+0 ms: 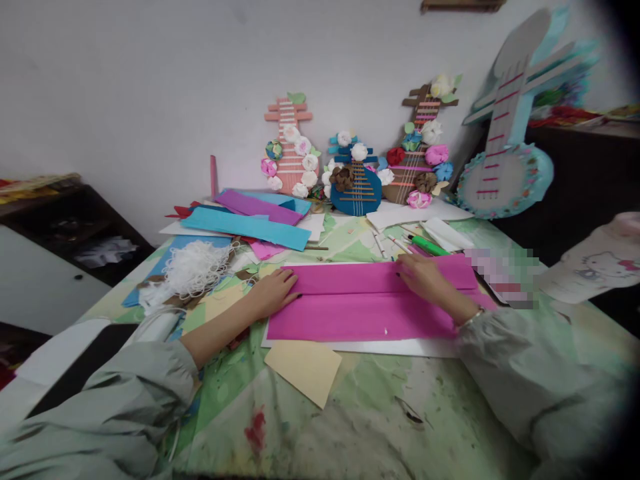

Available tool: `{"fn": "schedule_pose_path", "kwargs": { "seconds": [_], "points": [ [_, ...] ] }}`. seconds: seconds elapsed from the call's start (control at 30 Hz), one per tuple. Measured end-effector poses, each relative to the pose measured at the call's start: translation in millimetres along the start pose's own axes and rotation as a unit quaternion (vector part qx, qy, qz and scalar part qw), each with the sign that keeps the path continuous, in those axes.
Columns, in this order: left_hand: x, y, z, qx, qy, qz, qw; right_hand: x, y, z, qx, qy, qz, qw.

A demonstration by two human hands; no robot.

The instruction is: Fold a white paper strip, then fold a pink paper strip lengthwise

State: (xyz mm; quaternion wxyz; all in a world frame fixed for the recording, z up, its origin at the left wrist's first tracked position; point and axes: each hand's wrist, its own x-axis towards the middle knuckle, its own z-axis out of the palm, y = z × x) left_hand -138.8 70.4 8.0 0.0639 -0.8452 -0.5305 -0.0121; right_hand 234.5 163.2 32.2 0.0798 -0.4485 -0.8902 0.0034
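A sheet of magenta crepe paper lies in front of me with a folded strip along its far side. Beneath it, the white edge of a board or sheet shows. My left hand rests on the left end of the paper, thumb apart from the fingers, at the fold. Toward the right, my right hand presses its fingertips on the folded strip, fingers bent and palm down. Neither hand visibly grips anything. A cream piece of paper lies just below the magenta sheet.
Behind lie blue crepe paper, purple paper and a heap of white string. A green marker is beyond my right hand. Several flower-decorated instrument models stand along the wall, including a dark blue one. A white bag stands at right.
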Motion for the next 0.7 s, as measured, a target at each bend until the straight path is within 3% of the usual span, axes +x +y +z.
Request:
{"fn": "schedule_pose_path", "kwargs": {
  "seconds": [0.2, 0.3, 0.43, 0.57, 0.63, 0.7],
  "points": [
    [9, 2, 3.6, 0.0, 0.004, 0.002, 1.0, -76, -50, 19, 0.043, -0.075, -0.091, 0.992],
    [12, 2, 0.7, 0.0, 0.001, 0.005, 1.0, -105, -56, 28, 0.04, -0.103, -0.103, 0.988],
    [9, 2, -1.8, -0.002, 0.001, 0.004, 1.0, -112, -51, 29, 0.046, -0.106, -0.107, 0.988],
    [-2, 3, -4.6, -0.008, 0.013, -0.003, 1.0, -114, -55, 5, 0.096, -0.07, -0.092, 0.989],
    [-12, 8, -10.4, -0.013, 0.024, 0.001, 1.0, -126, -59, -16, 0.141, -0.025, -0.069, 0.987],
    [-26, 18, -19.8, -0.018, 0.036, 0.01, 0.999, -146, -62, -37, 0.163, -0.017, -0.029, 0.986]
  ]
}}
